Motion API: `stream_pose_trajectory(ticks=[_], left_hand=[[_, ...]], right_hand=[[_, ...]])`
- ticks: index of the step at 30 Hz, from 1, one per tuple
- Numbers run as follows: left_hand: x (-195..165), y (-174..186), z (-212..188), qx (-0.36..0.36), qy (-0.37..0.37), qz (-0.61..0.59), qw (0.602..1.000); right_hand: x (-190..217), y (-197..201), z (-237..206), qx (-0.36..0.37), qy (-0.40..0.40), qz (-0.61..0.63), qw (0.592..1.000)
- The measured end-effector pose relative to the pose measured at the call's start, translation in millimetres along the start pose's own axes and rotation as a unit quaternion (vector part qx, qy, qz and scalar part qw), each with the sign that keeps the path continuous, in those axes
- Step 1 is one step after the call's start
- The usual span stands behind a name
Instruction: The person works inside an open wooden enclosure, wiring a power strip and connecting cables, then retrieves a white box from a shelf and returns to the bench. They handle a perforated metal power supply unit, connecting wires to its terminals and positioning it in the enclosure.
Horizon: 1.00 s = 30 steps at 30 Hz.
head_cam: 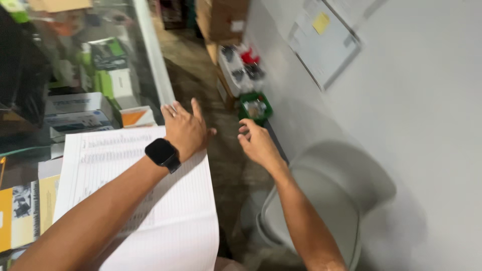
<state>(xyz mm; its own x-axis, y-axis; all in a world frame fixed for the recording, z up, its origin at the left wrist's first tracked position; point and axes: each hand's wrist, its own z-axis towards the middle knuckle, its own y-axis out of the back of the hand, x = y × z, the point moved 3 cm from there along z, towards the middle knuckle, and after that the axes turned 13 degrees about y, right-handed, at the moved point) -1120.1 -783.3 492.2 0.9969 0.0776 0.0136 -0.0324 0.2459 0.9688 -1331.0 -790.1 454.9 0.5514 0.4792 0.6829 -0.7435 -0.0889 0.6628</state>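
My left hand (185,128) lies flat with fingers spread on the top right corner of a large ruled ledger (165,211) that rests on a glass counter. A black smartwatch (162,153) sits on that wrist. Out past the counter edge, my right hand (255,142) hangs in the air over the floor with its fingers loosely curled and nothing in them. It points toward a green bin (255,107) of small parts on the floor by the wall.
A pale plastic chair (331,200) stands below my right arm against the white wall. Boxes (75,113) fill the glass case at left. A shelf of small items (241,68) and cardboard boxes (221,20) line the narrow aisle. A paper board (324,42) hangs on the wall.
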Motion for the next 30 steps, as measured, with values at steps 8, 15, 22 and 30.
stream_pose_trajectory(ticks=[8,15,22,30], left_hand=[[-6,15,8,0.027,-0.036,0.07,0.997],[4,37,30,0.093,0.065,-0.051,0.992],[5,27,84,-0.064,0.069,0.001,0.996],[-8,-29,215,0.125,0.137,0.045,0.982]], right_hand=[[-24,-31,108,0.041,0.063,0.01,0.997],[-13,-62,190,0.074,0.117,0.019,0.99],[-22,-90,265,0.165,0.147,0.055,0.974],[-113,-124,382,0.324,0.166,0.068,0.929]])
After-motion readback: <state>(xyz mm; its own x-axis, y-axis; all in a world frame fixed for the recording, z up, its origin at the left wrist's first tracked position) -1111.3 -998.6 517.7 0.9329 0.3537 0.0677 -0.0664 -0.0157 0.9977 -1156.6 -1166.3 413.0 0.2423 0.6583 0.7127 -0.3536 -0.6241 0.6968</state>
